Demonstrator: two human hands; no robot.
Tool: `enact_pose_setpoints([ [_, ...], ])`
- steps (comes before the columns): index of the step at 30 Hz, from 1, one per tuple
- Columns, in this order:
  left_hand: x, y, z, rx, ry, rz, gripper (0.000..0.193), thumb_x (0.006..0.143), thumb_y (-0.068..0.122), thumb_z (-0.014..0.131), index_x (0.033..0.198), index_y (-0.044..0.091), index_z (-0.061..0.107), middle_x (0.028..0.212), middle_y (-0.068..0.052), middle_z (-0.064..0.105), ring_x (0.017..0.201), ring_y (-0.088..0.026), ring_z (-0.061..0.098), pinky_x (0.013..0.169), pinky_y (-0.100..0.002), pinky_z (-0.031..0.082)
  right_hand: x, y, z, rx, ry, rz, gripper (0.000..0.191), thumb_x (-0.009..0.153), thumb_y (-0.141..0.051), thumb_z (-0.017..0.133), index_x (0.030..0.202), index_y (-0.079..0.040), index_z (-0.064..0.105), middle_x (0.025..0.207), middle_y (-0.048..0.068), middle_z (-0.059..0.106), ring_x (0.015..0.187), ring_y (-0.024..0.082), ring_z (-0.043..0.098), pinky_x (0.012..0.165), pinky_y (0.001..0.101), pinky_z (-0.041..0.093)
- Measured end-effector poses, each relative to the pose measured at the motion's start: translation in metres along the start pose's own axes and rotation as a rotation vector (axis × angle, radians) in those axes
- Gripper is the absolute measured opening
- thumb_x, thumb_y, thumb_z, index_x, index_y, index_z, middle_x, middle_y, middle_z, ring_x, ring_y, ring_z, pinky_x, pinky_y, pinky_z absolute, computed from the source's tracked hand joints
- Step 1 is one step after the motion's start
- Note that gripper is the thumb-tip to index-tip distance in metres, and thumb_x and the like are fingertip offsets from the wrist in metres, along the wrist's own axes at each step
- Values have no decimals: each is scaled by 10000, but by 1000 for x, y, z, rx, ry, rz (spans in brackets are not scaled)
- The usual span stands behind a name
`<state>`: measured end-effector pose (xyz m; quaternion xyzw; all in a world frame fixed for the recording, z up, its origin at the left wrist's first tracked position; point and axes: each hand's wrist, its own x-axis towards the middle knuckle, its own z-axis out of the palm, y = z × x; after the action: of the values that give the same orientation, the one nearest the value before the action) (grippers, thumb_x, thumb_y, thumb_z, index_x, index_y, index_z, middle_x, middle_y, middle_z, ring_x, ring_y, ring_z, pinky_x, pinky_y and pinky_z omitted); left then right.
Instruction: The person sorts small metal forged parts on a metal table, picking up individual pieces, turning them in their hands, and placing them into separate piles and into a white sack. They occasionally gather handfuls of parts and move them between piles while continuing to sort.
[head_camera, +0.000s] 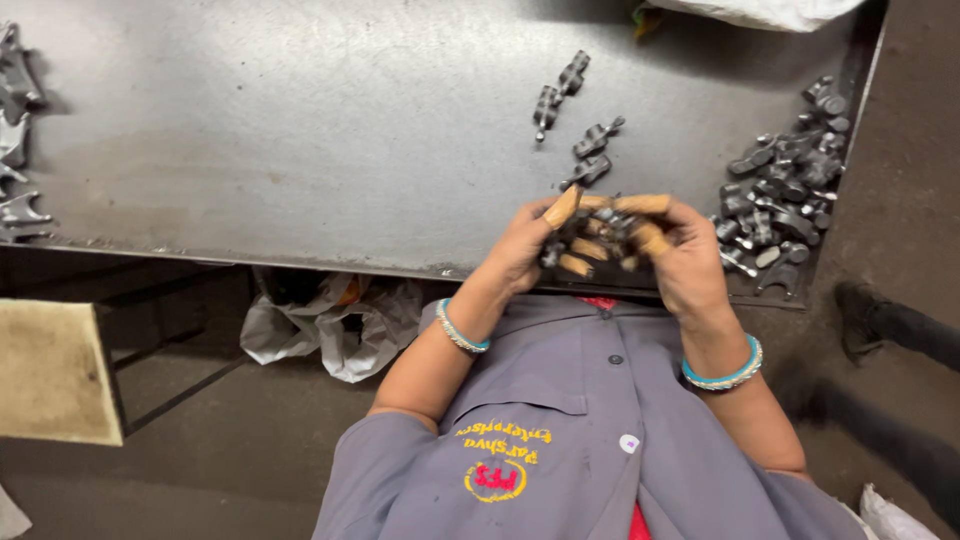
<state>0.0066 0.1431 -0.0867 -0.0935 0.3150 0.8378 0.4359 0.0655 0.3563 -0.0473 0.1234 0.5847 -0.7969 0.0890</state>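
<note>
My left hand (518, 248) and my right hand (688, 262) meet just over the near edge of the steel table (300, 130). Together they grip a small dark forged metal part (603, 238), which the fingers mostly hide. Tan protective wraps cover several fingertips. Each wrist wears a turquoise bangle. Just beyond the hands, a short row of similar metal parts (590, 140) lies on the table. A heap of the same parts (785, 185) sits right of my right hand, at the table's right edge.
More metal parts (15, 130) lie at the table's far left edge. A crumpled white plastic bag (335, 320) lies on the floor under the table. A tan-topped stool (55, 370) stands lower left. Another person's dark shoe (865, 315) is at the right.
</note>
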Motion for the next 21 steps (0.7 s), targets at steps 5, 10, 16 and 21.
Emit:
enact_pose_setpoints([
  [5,8,-15,-8,-147,92,72,480,1058,340,626,1309,-69,612,1121,-157,727,939,-234,748,791,-383,653,25,-27,31,-825,-9,-452,283,910,40,737,1176,-55,745,1097,98,687,928,252,578,842,358,492],
  [10,-4,6,-21,-68,233,115,449,1047,305,662,1312,-56,631,1051,-143,745,867,-197,733,707,-317,624,54,-22,42,-1125,-31,-561,398,831,75,712,1199,-76,729,1123,96,671,1085,329,541,972,422,477],
  [16,-21,34,-25,-17,244,175,451,988,298,671,1330,4,648,1015,-122,758,805,-194,747,521,-228,498,45,-13,33,-1329,-6,-624,364,777,-14,803,1124,-87,722,1039,54,679,1046,311,548,928,444,459],
  [21,-22,35,-22,-3,221,158,455,988,281,672,1346,3,645,1015,-133,755,804,-203,756,514,-216,487,33,-20,17,-1267,81,-582,435,744,-142,876,1149,-70,733,1060,59,698,977,313,534,904,428,467],
])
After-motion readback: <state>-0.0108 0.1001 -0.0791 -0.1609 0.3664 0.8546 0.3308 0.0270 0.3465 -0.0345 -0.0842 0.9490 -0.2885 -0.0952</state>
